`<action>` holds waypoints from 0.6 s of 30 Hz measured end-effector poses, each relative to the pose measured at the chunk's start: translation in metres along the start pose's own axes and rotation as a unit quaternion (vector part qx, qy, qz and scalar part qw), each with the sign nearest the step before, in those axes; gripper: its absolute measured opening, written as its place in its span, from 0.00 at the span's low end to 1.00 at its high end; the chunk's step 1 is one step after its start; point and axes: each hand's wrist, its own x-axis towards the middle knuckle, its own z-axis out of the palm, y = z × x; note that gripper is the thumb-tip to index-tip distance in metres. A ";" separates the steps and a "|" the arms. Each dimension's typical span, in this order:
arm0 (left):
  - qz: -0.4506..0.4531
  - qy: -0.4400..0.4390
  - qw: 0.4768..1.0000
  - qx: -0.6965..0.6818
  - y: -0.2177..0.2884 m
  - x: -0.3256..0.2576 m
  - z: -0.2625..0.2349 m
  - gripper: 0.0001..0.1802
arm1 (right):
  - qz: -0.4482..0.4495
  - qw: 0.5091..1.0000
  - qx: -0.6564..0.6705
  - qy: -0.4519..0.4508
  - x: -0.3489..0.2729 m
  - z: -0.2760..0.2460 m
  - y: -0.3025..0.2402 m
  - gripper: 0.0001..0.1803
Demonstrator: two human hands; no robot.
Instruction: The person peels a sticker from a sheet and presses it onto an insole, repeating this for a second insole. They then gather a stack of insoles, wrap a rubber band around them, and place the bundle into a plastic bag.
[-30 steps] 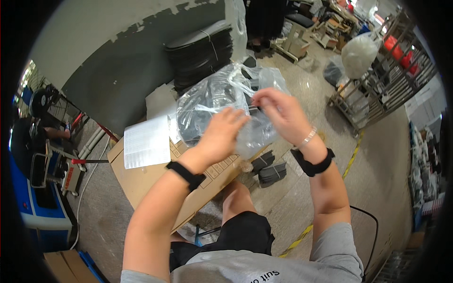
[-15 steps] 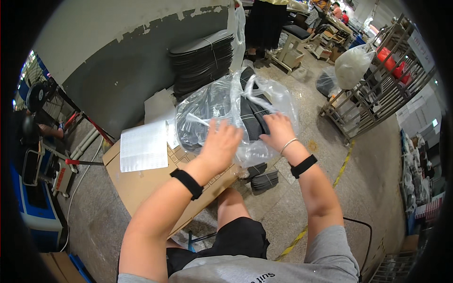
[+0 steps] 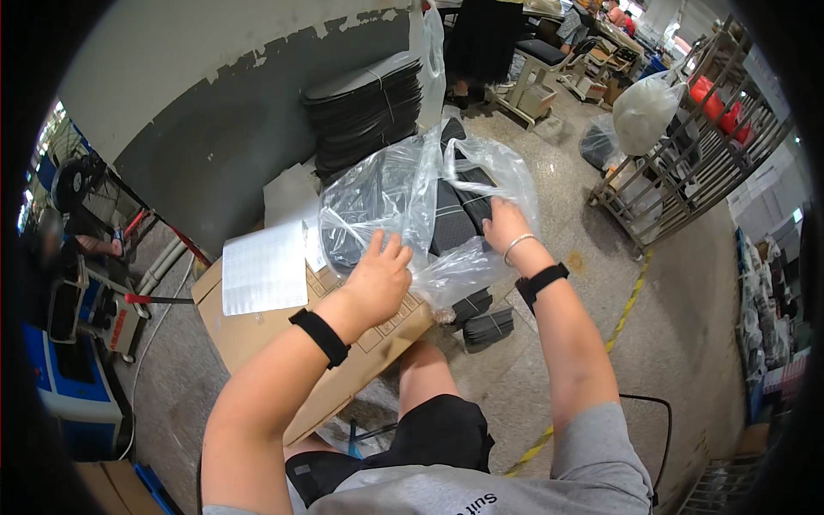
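A clear plastic bag (image 3: pixel 378 202) lies on the cardboard box in front of me, its mouth loose and crumpled. Inside it are bundles of dark grey, flat pieces (image 3: pixel 455 227) tied with thin string, partly bare at the opening. My left hand (image 3: pixel 378 279) is at the bag's near left edge, its fingers apart and touching or just over the film. On the other side my right hand (image 3: pixel 509 230) has its fingers closed on the bag's right edge, beside the dark bundles. Its fingertips are partly hidden.
Printed white sheets (image 3: pixel 264 270) lie on the cardboard box (image 3: pixel 249 330). A tall stack of dark pieces (image 3: pixel 365 107) stands against the wall. Small tied bundles (image 3: pixel 487 330) are on the floor below the bag. A metal rack cart (image 3: pixel 652 202) with hanging bags stands at right.
My left hand has drawn back toward me and left. My right hand has closed on the bag's edge. More of the dark bundles now shows between the sides of the film.
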 end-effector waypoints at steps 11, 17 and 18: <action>-0.010 0.007 0.999 -0.052 0.030 -0.022 0.009 0.12 | 0.061 0.993 0.002 -0.104 0.047 0.002 -0.010 0.50; -0.004 0.001 0.995 -0.096 0.036 -0.020 0.014 0.11 | 0.110 0.989 -0.042 -0.093 0.057 0.015 -0.002 0.56; -0.013 0.000 0.995 -0.101 0.034 -0.021 0.016 0.10 | 0.107 0.989 -0.042 -0.096 0.056 0.006 -0.005 0.56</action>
